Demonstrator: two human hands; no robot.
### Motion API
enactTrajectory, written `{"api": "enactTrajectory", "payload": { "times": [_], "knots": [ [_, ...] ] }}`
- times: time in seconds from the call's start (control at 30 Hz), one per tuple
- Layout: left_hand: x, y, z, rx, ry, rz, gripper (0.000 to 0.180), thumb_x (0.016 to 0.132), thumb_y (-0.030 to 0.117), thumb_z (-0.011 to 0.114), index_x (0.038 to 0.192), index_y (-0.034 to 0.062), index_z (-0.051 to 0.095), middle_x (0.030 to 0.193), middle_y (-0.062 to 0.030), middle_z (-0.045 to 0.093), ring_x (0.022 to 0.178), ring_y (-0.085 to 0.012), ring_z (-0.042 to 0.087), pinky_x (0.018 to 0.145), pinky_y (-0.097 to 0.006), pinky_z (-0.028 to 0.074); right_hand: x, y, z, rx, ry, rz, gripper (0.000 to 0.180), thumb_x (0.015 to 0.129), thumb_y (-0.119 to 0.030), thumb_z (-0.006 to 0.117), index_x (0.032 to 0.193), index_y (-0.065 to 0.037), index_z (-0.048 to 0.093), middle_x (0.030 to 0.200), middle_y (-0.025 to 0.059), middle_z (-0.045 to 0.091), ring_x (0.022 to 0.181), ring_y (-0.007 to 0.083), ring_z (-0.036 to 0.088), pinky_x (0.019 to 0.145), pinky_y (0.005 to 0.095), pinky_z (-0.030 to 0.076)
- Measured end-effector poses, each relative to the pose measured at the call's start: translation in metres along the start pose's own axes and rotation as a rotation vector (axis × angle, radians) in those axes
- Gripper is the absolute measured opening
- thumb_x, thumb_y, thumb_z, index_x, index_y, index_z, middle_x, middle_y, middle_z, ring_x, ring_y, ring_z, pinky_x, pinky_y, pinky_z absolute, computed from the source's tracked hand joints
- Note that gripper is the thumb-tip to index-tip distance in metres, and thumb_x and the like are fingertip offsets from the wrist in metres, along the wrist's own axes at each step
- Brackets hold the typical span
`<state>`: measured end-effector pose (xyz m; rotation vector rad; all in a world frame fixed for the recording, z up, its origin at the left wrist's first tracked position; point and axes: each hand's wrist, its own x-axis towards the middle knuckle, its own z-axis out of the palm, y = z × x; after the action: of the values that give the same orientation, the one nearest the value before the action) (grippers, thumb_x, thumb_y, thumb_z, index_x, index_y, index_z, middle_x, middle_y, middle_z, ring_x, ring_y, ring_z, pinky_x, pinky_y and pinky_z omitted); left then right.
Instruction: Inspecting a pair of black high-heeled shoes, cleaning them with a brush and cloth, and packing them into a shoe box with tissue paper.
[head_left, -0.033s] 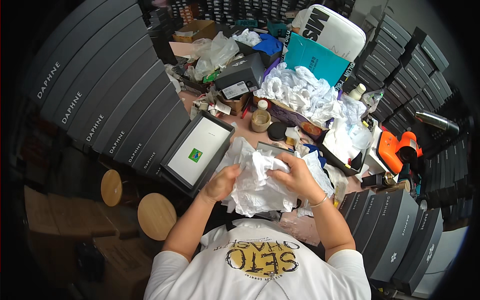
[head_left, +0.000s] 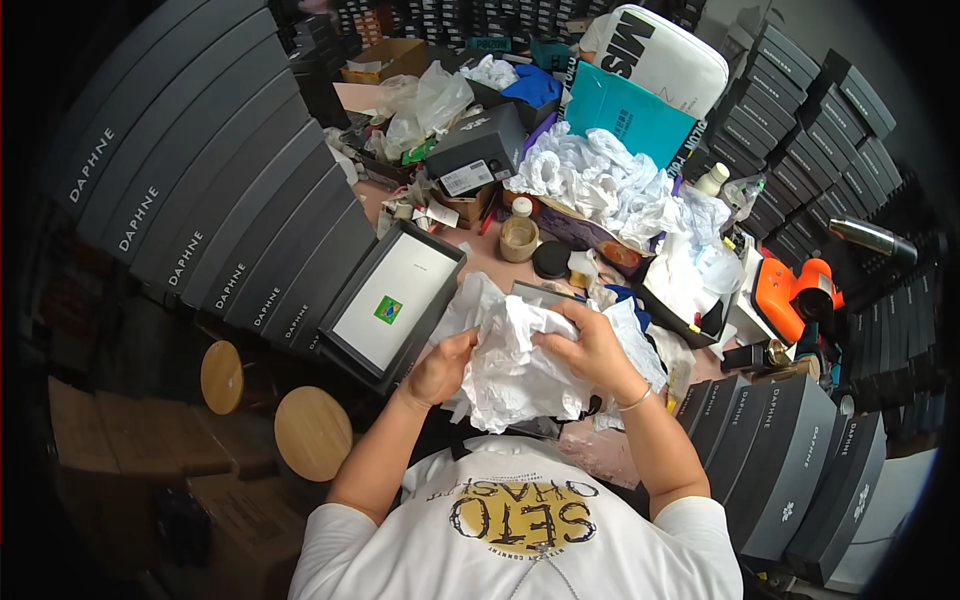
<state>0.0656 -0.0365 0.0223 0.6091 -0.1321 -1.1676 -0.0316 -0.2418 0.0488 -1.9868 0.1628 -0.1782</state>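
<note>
At the near edge of the counter [head_left: 480,255], both hands were clenched on one crumpled sheet of white tissue paper [head_left: 515,385]. Left hand [head_left: 440,365] gripped its left edge from below. Right hand [head_left: 590,345] pressed over the top, fingers curled into the folds, thin bracelet [head_left: 635,400] on the wrist. The paper sat bunched between the two hands, just above the person's chest and off the counter surface.

Compared with the other frame of the same instant, nothing had moved: same grip, same wad shape, so the paper handling looked mid-crumple, not released.

Just left of the hands lay an open dark box [head_left: 358,284] with a white liner, apart from the paper. Farther back was a heap of loose white paper [head_left: 600,180]. Stacked dark boxes [head_left: 200,180] ran along the left.
</note>
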Motion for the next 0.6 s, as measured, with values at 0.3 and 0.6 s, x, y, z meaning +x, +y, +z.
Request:
{"api": "enactTrajectory", "payload": {
  "times": [0.3, 0.6],
  "knots": [
    [0.018, -0.055, -0.083, 0.282, 0.280, 0.052, 0.034, 0.084, 0.010, 0.063, 0.115, 0.0016, 0.056, 0.107, -0.0048, 0.062, 0.094, -0.0162, 0.061, 0.079, -0.026, 0.050, -0.020, 0.024, 0.025, -0.634, -0.101, -0.576, 0.050, 0.072, -0.009, 0.068, 0.120, -0.016, 0.054, 0.089, 0.0059, 0.054, 0.077, 0.0232, 0.057, 0.064, 0.0340, 0.048],
    [0.003, -0.034, -0.051, 0.299, 0.025, -0.131, 0.050, 0.087, 0.007, 0.056, 0.134, -0.0006, 0.039, 0.117, -0.0071, 0.058, 0.102, -0.0124, 0.058, 0.089, -0.027, 0.047, -0.018, 0.018, 0.010, -0.581, -0.204, -0.509, 0.053, 0.074, -0.021, 0.070, 0.125, -0.013, 0.055, 0.104, 0.0096, 0.054, 0.097, 0.0260, 0.053, 0.084, 0.0354, 0.044]
  ]
}}
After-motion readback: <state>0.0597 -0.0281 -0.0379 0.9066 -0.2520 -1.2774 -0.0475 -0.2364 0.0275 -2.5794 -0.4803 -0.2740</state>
